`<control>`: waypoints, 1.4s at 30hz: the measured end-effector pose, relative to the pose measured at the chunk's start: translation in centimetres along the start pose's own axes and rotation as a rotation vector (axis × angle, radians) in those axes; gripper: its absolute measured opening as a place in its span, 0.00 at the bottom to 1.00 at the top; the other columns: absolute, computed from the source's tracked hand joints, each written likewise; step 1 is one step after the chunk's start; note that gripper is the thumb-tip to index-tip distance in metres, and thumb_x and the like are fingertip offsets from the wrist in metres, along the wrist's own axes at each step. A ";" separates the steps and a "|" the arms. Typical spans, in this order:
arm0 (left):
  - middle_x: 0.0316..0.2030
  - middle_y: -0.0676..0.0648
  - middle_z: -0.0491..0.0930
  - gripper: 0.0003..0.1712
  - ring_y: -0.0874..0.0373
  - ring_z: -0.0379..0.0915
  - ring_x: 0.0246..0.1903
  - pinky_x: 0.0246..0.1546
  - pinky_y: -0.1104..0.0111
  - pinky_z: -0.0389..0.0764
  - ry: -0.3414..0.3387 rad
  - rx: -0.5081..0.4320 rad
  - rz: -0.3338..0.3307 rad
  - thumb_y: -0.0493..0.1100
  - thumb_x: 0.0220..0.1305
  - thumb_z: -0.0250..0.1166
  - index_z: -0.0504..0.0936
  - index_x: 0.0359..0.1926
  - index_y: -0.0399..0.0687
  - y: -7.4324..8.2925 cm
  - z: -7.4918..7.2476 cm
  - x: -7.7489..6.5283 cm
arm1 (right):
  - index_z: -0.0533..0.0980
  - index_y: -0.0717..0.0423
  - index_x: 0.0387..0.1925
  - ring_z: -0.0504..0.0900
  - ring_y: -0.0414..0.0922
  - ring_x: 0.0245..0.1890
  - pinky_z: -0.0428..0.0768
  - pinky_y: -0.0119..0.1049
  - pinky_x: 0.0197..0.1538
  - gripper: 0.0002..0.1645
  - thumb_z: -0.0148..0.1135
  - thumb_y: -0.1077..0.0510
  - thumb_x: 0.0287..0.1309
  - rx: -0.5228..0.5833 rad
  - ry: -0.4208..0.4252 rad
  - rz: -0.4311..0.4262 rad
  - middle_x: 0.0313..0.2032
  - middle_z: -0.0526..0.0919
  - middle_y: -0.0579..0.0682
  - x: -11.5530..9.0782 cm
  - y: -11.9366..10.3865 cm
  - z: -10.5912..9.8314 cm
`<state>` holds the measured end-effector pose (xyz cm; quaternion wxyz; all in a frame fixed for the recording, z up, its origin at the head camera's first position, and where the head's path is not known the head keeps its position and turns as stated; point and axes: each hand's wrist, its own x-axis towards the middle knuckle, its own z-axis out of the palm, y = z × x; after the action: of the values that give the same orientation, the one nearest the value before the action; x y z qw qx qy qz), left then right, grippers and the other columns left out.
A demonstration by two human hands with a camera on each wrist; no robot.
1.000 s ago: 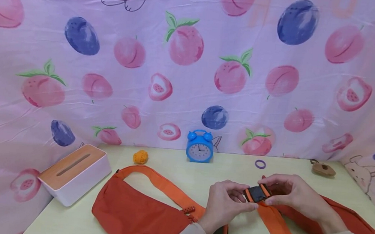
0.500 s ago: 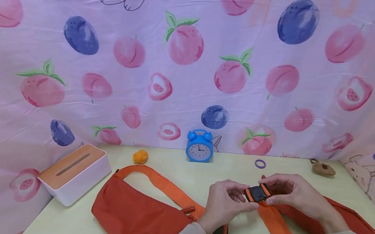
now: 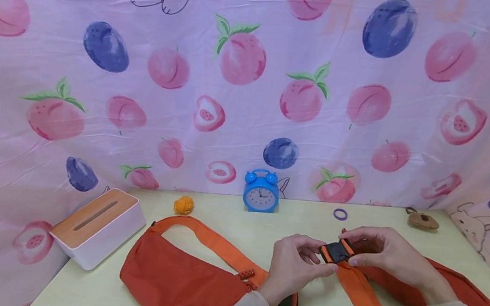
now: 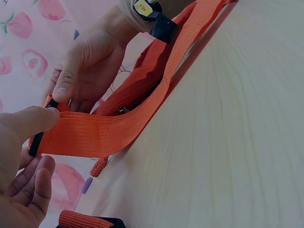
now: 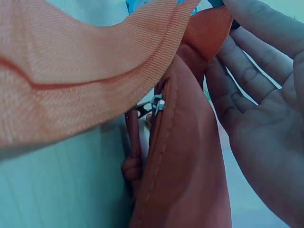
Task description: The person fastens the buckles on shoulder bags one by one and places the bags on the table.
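Both hands meet over the table at a black side-release buckle (image 3: 336, 252) threaded with orange webbing. My left hand (image 3: 291, 268) pinches its left end between thumb and fingers. The right hand (image 3: 387, 255) grips the other end. An orange strap (image 3: 359, 299) hangs from the buckle, running down towards the right wrist. Behind that wrist lies a red-orange bag (image 3: 470, 293); in the right wrist view its zipper and knotted cord pull (image 5: 133, 161) show beneath the strap. Another red-orange bag (image 3: 180, 277) lies by the left forearm, with a black-and-orange strap end (image 3: 289, 301) partly hidden behind that wrist.
At the left stands a white tissue box (image 3: 98, 227) with a wooden lid. Along the back are an orange yarn ball (image 3: 184, 205), a blue alarm clock (image 3: 260, 194), a purple ring (image 3: 340, 214) and a small brown pouch (image 3: 422, 220). A fruit-print curtain (image 3: 250, 99) hangs behind.
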<state>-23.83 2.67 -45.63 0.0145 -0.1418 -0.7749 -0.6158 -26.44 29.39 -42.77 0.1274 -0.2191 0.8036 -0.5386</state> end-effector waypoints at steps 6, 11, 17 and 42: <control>0.36 0.54 0.84 0.21 0.64 0.81 0.31 0.33 0.72 0.83 0.015 0.035 -0.015 0.54 0.48 0.85 0.90 0.44 0.67 0.0 0.1 0.0 | 0.79 0.48 0.65 0.84 0.55 0.55 0.85 0.38 0.54 0.29 0.74 0.54 0.63 -0.034 0.026 -0.011 0.58 0.84 0.55 0.1 -0.2 0.4; 0.42 0.64 0.81 0.28 0.63 0.80 0.44 0.46 0.67 0.82 0.092 0.142 0.016 0.61 0.48 0.83 0.87 0.52 0.71 0.0 0.1 0.1 | 0.78 0.40 0.65 0.84 0.50 0.55 0.82 0.31 0.55 0.27 0.71 0.47 0.66 -0.178 0.088 -0.047 0.55 0.86 0.46 0.4 -0.7 0.8; 0.57 0.64 0.78 0.38 0.63 0.73 0.57 0.58 0.54 0.80 0.119 0.185 0.062 0.67 0.50 0.80 0.79 0.63 0.76 0.1 0.0 0.1 | 0.78 0.40 0.64 0.82 0.49 0.57 0.82 0.31 0.55 0.25 0.67 0.44 0.69 -0.277 0.150 -0.075 0.57 0.85 0.43 0.5 -1.2 1.0; 0.73 0.69 0.60 0.56 0.67 0.57 0.71 0.64 0.49 0.74 0.107 0.251 0.289 0.73 0.45 0.79 0.60 0.74 0.87 4.4 -6.5 1.4 | 0.47 0.28 0.82 0.69 0.58 0.64 0.82 0.63 0.52 0.57 0.72 0.40 0.62 -0.619 0.391 -0.156 0.73 0.57 0.57 -0.4 -5.2 2.3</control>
<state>-25.07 -2.41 -39.61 0.1615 -0.2158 -0.8152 -0.5125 -23.98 25.99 -38.88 -0.1421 -0.2006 0.9184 -0.3101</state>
